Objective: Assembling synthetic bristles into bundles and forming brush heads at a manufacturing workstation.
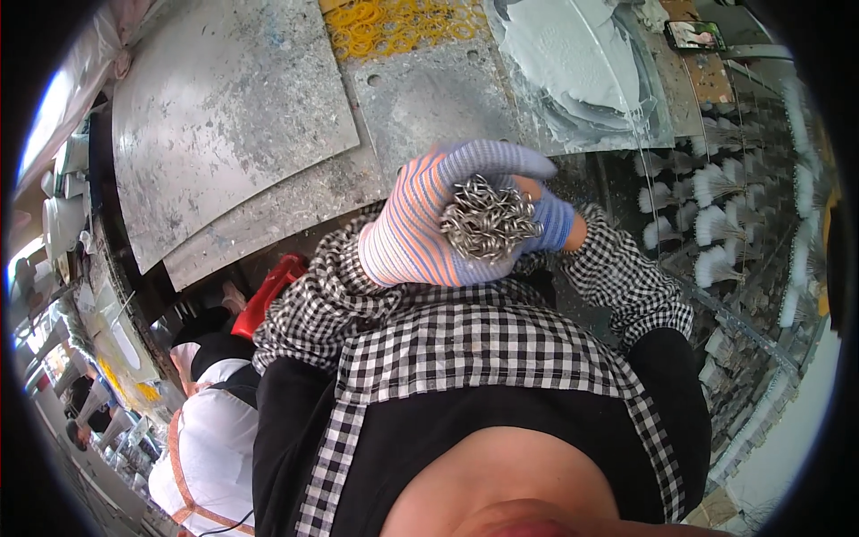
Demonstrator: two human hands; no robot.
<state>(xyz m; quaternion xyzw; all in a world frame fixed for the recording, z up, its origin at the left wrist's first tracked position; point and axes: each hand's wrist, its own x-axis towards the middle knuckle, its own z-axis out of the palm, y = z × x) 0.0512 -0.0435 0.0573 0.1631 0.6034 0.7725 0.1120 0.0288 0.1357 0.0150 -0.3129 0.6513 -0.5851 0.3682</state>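
My left hand (416, 224), in a striped orange, blue and white glove, wraps round a bundle of shiny twisted metal wire pieces (490, 220). Its fingers curve over the far side of the bundle, whose silver ends point up in a tangle. My right hand (553, 224), in a blue glove with some bare skin showing at the fingers, is against the right side of the bundle. Most of its fingers are hidden behind the wire and my left hand. Both hands are close together in front of my checked apron (474, 349), just off the workbench's near edge.
Ahead lie a paint-spattered metal sheet (233, 116), yellow rings (403, 25) and a plate of white paste (582, 63). A phone (696, 36) lies far right. Racks of white-tipped brushes (716, 206) stand right. A person in white (210, 447) is at lower left, near a red object (268, 295).
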